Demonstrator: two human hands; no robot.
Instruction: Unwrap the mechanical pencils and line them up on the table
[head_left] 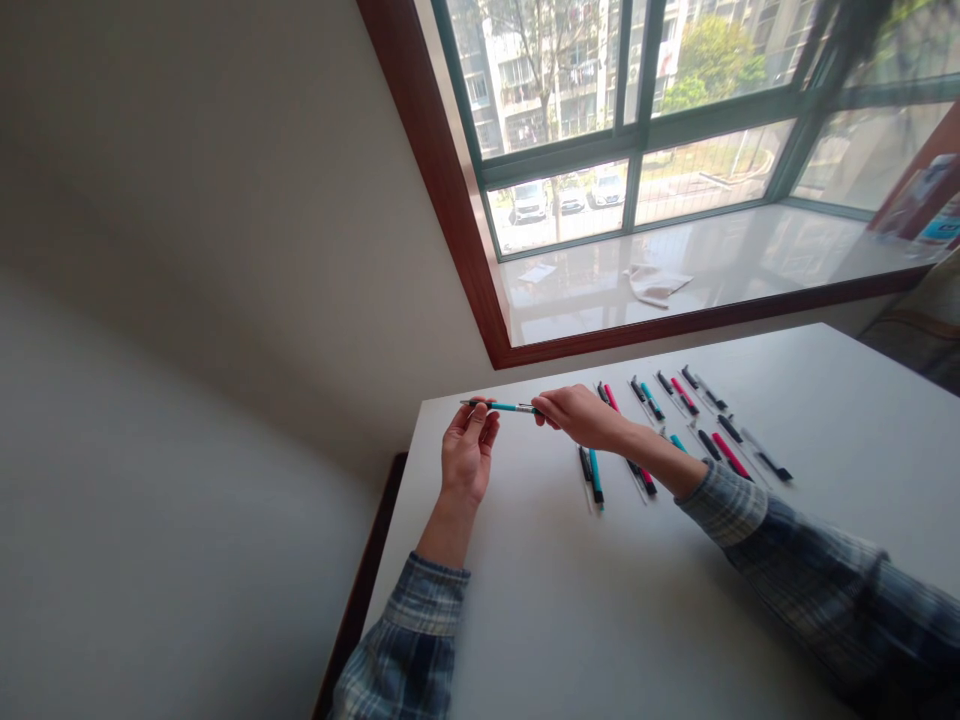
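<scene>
A slim pen (504, 407) with a turquoise barrel and dark ends is held level above the far left part of the white table (525, 600). My left hand (466, 455) pinches it near its pointed end, thumb on top. At the other end, the fingers of my right hand (581, 415) are closed around the dark part. Below my right forearm lie pen parts in small groups, among them turquoise barrels (595, 475), pink barrels (730, 455) and black pieces (709, 445). Thin clear tubes lie beside them, and my forearm hides some of the parts.
Beyond the table's far edge is a window sill (585, 300) with a crumpled white cloth or paper (656, 285) on it. A plain wall (225, 300) rises at the left. A bottle (941, 225) stands at the far right of the sill.
</scene>
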